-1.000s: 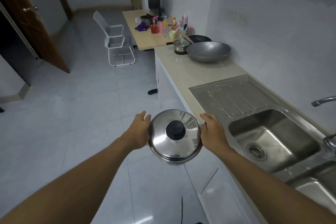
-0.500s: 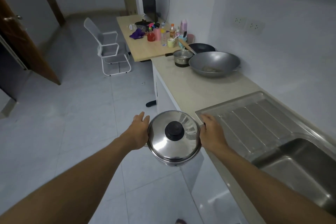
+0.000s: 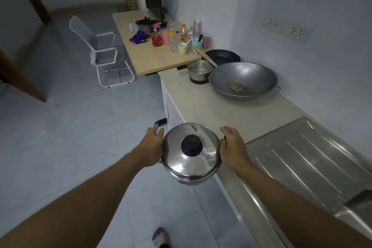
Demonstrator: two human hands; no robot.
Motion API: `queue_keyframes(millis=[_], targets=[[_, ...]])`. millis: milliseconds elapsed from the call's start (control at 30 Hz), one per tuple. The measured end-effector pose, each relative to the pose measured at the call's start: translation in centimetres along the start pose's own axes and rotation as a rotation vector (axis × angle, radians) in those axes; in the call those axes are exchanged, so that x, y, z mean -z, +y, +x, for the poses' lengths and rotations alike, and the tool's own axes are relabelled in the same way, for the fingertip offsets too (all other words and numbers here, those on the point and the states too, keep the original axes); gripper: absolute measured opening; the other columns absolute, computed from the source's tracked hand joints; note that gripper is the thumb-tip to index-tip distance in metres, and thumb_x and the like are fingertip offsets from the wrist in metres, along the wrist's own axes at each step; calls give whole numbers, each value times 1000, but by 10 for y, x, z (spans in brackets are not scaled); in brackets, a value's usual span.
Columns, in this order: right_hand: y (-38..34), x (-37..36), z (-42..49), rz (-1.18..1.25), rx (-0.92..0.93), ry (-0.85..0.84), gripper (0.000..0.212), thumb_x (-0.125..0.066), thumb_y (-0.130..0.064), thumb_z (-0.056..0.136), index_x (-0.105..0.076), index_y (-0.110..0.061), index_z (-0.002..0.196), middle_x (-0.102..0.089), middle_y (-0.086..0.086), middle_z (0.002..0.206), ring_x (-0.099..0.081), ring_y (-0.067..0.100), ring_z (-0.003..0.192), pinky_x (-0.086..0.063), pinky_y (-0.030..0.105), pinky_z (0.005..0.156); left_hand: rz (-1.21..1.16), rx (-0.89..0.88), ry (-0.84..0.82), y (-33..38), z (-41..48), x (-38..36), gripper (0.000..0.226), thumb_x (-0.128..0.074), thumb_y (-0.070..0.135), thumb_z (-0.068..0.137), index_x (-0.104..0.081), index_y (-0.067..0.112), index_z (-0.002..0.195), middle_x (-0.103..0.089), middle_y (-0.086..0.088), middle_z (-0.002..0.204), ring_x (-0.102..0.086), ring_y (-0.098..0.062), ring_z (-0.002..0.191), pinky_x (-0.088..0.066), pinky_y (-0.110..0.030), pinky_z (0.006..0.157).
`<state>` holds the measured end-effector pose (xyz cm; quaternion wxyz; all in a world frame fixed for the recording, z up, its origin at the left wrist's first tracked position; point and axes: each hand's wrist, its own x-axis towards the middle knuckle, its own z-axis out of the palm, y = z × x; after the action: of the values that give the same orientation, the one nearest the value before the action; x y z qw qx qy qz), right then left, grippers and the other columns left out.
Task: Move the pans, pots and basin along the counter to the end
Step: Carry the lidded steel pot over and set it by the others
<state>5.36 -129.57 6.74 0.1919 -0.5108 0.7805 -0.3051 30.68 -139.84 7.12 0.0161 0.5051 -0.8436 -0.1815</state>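
Near 6 o'clock: pot [image 3: 189,179], L hand [image 3: 151,147] + R hand [image 3: 233,147] grip its sides; prob slick steel, lid [image 3: 193,164] may slide, keep level.

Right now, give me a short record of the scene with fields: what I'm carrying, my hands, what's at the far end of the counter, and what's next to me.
Carried: lidded pot, steel, black knob on top, held in the air off the front edge of the counter
Hands: left hand and right hand each grip one side of the pot
Far end: wok, small saucepan, black frying pan, close together
Beside: drainboard, on the right
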Motion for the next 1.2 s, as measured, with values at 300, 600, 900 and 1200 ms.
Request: queue_keyframes(millis=[300,600,900,1200], targets=[[-41,-42,93,-1,-103,71,45,-42,0,100,-48,-4,145,-41,10,153,-41,24,139,-28,27,114,8,-170,-24,-58,119,43,65,-54,2,97,-21,0,153,-12,-19,162,-13,-36,148,-19,-40,118],[-60,-61,166,4,-180,147,45,-43,1,100,-49,-3,144,-43,12,151,-41,25,138,-26,25,113,61,-215,-106,-87,222,66,77,-55,6,99,-3,0,155,5,-20,164,4,-36,152,-13,-43,123],[-45,-75,266,22,-265,187,45,-42,1,99,-49,0,143,-45,14,149,-43,27,137,-30,32,114,78,-259,-156,-91,343,65,72,-57,8,98,-12,0,154,3,-19,164,3,-39,151,-16,-46,122],[-29,-94,313,47,-377,247,40,-41,11,91,-60,5,126,-53,18,135,-50,31,124,-32,23,101,102,-363,-263,-97,427,49,77,-56,1,96,-6,-1,155,6,-21,164,10,-42,150,-11,-47,121]])
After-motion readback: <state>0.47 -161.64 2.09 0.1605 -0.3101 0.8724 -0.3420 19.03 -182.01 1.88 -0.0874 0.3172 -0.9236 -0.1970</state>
